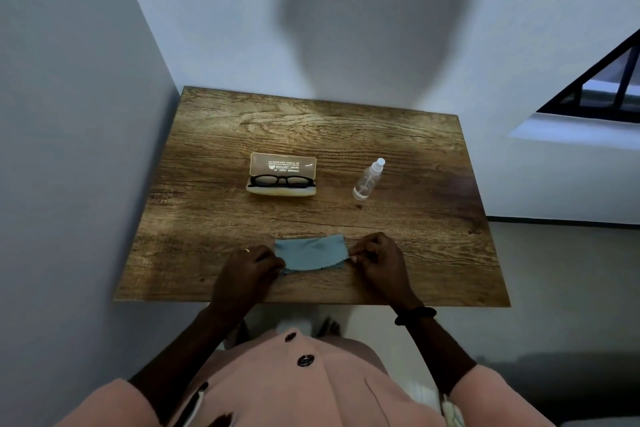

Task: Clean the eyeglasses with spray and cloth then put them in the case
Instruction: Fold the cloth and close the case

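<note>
The left hand lies at 7 o'clock on the brown wood-grain tabletop, knuckles up, wrist crossing the near edge. Its grip is closed on the left end of the cloth, fingers curled and pinching the fabric.

Just off centre toward 10 o'clock sits the translucent yellowish hard-shell case. Its lid is thrown back to 12 o'clock, with the printed inside facing the person. The black-framed eyeglasses rest in its lower half with the lenses facing 6 o'clock. This placement probably keeps them off the wood and easy to lift out by the frame.

The small grey-blue microfibre cloth with a pinked edge lies flat at 6 o'clock. It is stretched between the two hands, apparently to spread it smooth and ready for wiping.

The clear plastic spray bottle with a white cap is at 3 o'clock, well apart from the case, with its cap pointing to 1 o'clock. I cannot tell whether it stands or lies. It sits within reach of the right arm, and neither hand touches it.

The right hand at 5 o'clock mirrors the left. Its fingers are bent, its grip is clamped on the right end of the cloth, and a dark band circles the wrist.
</note>
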### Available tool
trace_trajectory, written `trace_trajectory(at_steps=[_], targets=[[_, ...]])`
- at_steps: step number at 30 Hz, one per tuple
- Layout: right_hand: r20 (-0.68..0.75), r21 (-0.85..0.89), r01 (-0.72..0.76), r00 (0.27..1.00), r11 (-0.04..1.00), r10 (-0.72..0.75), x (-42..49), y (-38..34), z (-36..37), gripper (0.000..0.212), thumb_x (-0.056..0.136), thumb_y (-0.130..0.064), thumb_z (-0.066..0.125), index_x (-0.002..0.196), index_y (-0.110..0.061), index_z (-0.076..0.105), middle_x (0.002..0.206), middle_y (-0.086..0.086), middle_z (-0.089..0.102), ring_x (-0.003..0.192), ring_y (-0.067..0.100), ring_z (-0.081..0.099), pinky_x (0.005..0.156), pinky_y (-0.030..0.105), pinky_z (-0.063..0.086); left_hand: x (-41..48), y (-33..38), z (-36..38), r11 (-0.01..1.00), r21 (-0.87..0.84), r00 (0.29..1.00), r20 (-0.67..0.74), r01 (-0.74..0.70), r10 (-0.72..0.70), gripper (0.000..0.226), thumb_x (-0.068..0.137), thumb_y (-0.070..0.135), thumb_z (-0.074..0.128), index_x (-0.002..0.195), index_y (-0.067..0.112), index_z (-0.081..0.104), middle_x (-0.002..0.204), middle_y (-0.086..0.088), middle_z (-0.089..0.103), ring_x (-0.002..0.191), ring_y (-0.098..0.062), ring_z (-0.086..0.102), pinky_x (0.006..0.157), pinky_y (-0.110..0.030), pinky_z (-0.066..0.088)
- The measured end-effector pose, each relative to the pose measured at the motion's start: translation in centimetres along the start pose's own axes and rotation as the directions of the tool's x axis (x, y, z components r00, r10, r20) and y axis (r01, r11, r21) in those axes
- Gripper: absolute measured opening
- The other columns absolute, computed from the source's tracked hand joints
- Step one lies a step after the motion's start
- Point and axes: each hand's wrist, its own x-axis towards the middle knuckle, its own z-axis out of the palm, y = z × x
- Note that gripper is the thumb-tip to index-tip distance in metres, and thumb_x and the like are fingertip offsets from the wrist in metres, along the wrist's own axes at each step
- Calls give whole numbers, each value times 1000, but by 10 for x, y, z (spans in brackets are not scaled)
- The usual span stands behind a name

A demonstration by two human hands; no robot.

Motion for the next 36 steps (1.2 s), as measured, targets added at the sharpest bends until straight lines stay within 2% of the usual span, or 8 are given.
trace_trajectory(at_steps=[3,6,14,18,24,28,32,36], targets=[[26,-60,39,999,997,-38,-1,4,1,16,78,-9,79,91,-17,80,100,-2,63,98,15,58,83,27,48,-3,-2,3,1000,-11,1000,13,19,-19,26,90,35,60,98,17,77,98,-4,72,84,-21,71,67,-37,60],[45,-65,39,998,997,-36,2,1,-2,18,83,-12,75,100,-16,78,100,-3,64,95,12,59,79,16,43,-5,0,4,998,-27,996,-58,60,-62,38,93,39,51,101,12,76,100,-5,71,82,-19,69,65,-33,59],[-2,-37,-3,1000,999,3,24,-19,11,20,90,-20,70,110,-22,75,105,-6,62,98,6,58,78,7,40,31,-1,10,905,-217,926,-14,366,-378,36,97,39,53,117,16,74,106,-1,60,92,-14,57,73,-31,49],[51,-117,-19,998,993,25,33,-23,14,12,85,-19,73,97,-20,74,100,-4,57,95,12,55,75,19,43,38,-5,11,907,-164,921,28,388,-389,15,95,25,69,104,17,76,106,1,61,96,-18,59,77,-29,46],[14,-130,-94,995,987,97,37,-24,12,8,82,-13,73,88,-18,73,94,-1,58,90,15,57,69,19,38,43,-3,7,874,-170,889,26,455,-458,14,96,23,69,105,15,75,106,0,61,92,-11,54,75,-24,38],[21,-101,-121,992,987,124,40,-26,12,12,82,-14,74,93,-18,73,97,-1,61,92,14,58,69,13,37,44,-3,3,870,-174,887,47,461,-460,17,97,26,67,108,15,75,104,-1,60,93,-14,56,75,-26,39],[-47,19,-123,991,992,124,31,-23,8,21,85,-13,72,106,-17,70,106,1,66,98,15,62,86,28,51,42,1,1,874,-178,891,50,453,-452,25,97,30,66,117,16,70,112,-4,60,99,-19,59,75,-28,42],[-68,25,-60,996,998,61,13,-11,8,28,83,-13,76,109,-18,66,109,-2,63,97,9,61,86,30,55,31,2,5,921,-100,925,83,377,-370,46,89,33,75,132,17,64,122,-8,57,107,-24,57,77,-32,53]])
